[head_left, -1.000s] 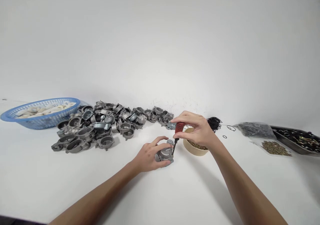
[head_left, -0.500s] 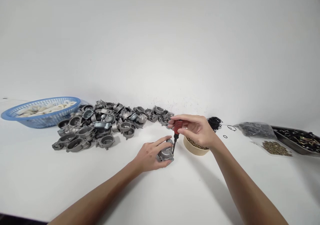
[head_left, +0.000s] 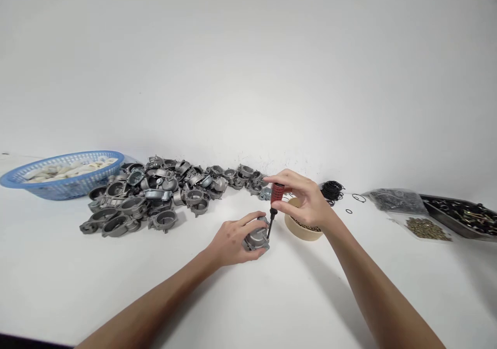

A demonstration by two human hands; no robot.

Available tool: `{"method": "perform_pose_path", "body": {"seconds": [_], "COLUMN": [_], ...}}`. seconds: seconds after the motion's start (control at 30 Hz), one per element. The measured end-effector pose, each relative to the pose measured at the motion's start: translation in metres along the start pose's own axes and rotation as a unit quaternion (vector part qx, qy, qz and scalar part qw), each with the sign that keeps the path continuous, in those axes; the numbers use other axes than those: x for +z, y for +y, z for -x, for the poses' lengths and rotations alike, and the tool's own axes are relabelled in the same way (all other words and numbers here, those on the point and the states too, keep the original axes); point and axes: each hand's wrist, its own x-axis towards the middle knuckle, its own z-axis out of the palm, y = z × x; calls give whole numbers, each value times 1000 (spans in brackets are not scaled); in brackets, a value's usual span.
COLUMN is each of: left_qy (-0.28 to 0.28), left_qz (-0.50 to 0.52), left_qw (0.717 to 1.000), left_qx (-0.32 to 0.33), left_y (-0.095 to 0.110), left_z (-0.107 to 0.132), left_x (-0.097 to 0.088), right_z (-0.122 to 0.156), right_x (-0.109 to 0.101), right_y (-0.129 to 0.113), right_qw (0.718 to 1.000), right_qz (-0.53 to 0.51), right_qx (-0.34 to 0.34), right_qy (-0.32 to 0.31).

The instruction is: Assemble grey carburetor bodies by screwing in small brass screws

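Observation:
My left hand point(head_left: 232, 241) is wrapped round a small grey cast-metal housing point(head_left: 257, 239) resting on the white table point(head_left: 248, 297). My right hand point(head_left: 306, 201) pinches the red handle of a small screwdriver point(head_left: 275, 200) between fingers and thumb. The screwdriver stands almost upright, its dark tip down on the right side of the housing. Just behind my right hand sits a beige bowl point(head_left: 301, 230) of small brass-coloured screws.
A heap of grey metal housings point(head_left: 155, 196) lies at the left centre, with a blue plastic basket point(head_left: 62, 175) of pale parts beyond it. Black rubber rings point(head_left: 333, 189), a clear bag of dark parts point(head_left: 396, 201), loose brass screws point(head_left: 427, 229) and a dark tray point(head_left: 462, 217) lie at the right.
My right hand's fingers have shifted round the red handle, turning the screwdriver in place. My left hand and the housing have stayed put.

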Motion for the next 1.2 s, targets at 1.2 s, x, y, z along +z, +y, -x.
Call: {"method": "perform_pose_path", "body": {"seconds": [1.2], "left_qy": [2], "left_qz": [5], "left_qw": [1000], "left_qx": [23], "left_y": [-4], "left_z": [2], "left_x": [-2], "right_z": [-1], "right_x": [4], "right_y": [0], "right_qw": [999], "right_qz": [29], "right_qx": [-7], "right_qy": [19]}}
